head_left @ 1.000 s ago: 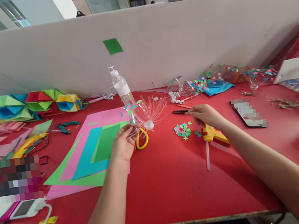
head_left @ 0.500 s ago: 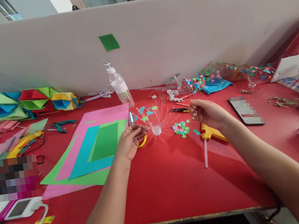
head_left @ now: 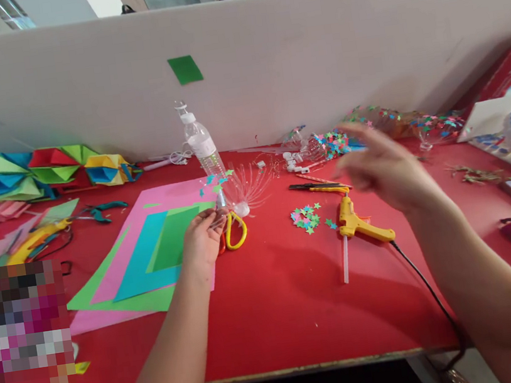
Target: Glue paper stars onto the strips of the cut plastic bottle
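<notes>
Hands first. The left hand (head_left: 203, 240), well left of the yellow glue gun (head_left: 360, 227), pinches the strips of the fanned plastic piece (head_left: 248, 186), and it hasn't let go through this last second. The piece has swung, though. Half a second ago its white cap sat further toward the glue gun; now it stands just behind the yellow scissors (head_left: 236, 231), strips up and star tips near the water bottle (head_left: 202, 145). The hand rests on the edge of the coloured sheets (head_left: 151, 263), far left of the glue gun.

Moving right, the little heap of paper stars (head_left: 305, 217) lies untouched on the red surface (head_left: 277, 315), just left of the glue gun. The black-and-yellow knife (head_left: 319, 187) is just behind it.

And here's the change. The right hand (head_left: 388, 169) was clenched low beside that knife; now it's up and off, blurred with speed, fingers spread and apparently empty, above and to the right of the glue gun. Only the left hand has hold of the plastic piece.
</notes>
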`<control>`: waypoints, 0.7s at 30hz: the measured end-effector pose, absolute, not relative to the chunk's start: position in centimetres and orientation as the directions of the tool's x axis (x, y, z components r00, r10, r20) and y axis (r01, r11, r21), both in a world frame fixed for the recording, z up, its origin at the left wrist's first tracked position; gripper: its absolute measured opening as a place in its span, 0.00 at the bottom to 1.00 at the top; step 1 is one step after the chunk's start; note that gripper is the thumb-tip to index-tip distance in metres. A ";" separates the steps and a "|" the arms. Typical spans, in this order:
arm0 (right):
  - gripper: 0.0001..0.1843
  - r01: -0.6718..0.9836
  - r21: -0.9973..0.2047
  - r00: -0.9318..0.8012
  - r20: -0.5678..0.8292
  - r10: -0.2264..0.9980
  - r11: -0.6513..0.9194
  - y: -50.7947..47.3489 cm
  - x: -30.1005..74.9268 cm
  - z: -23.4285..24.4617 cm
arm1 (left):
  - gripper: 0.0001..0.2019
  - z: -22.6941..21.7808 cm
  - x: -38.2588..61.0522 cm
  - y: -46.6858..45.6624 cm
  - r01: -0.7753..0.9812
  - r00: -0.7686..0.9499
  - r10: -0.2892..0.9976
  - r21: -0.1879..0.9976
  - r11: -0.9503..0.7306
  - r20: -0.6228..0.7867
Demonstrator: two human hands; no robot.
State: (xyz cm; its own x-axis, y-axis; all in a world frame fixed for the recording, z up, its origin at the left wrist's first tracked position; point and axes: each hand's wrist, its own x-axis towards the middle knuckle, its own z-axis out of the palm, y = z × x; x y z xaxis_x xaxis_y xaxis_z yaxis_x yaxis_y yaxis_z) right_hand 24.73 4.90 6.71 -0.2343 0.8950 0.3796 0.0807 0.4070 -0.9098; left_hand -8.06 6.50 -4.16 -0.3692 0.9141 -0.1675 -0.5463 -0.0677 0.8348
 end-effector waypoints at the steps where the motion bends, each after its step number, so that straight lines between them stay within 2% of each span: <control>1: 0.27 0.226 -0.901 -0.397 0.262 0.880 0.370 5.1 24.5 6.3 | 0.11 -4.1 -8.1 6.5 -0.550 -0.372 0.912 0.833 -0.068 -0.171; 3: 0.27 0.421 -0.837 -0.458 0.137 0.878 0.350 5.6 24.3 5.8 | 0.12 -4.2 -8.2 6.6 -0.554 -0.371 0.912 0.830 -0.066 -0.175; 4: 0.25 0.436 -0.833 -0.453 0.125 0.883 0.341 5.7 24.2 5.7 | 0.12 -4.2 -8.3 6.7 -0.556 -0.367 0.913 0.829 -0.064 -0.176; 8: 0.14 0.252 -0.926 -0.389 0.169 0.906 0.281 5.8 24.1 5.5 | 0.11 -4.4 -8.0 6.6 -0.561 -0.331 0.927 0.827 -0.045 -0.174; 11: 0.11 0.234 -0.932 -0.275 0.209 0.939 0.276 5.7 22.9 4.4 | 0.08 -4.5 -7.4 6.3 -0.557 -0.279 0.944 0.830 -0.008 -0.178; 12: 0.13 0.249 -0.927 -0.301 0.201 0.932 0.280 5.7 22.3 3.7 | 0.08 -4.5 -7.1 6.1 -0.555 -0.255 0.950 0.832 0.011 -0.182; 15: 0.35 0.281 -0.909 -0.436 0.166 0.884 0.309 5.5 20.5 1.8 | 0.07 -4.4 -6.4 5.5 -0.540 -0.148 0.965 0.835 0.103 -0.215; 17: 0.42 0.281 -0.915 -0.461 0.137 0.877 0.291 5.3 19.5 0.8 | 0.07 -4.3 -5.9 5.1 -0.525 -0.084 0.969 0.837 0.154 -0.231; 19: 0.38 0.242 -0.939 -0.427 0.124 0.896 0.245 5.2 18.8 0.1 | 0.07 -4.2 -5.6 4.9 -0.516 -0.048 0.972 0.839 0.174 -0.232; 21: 0.25 0.171 -0.967 -0.378 0.114 0.919 0.191 5.2 18.4 -0.2 | 0.07 -4.1 -5.3 4.8 -0.508 -0.041 0.971 0.842 0.182 -0.235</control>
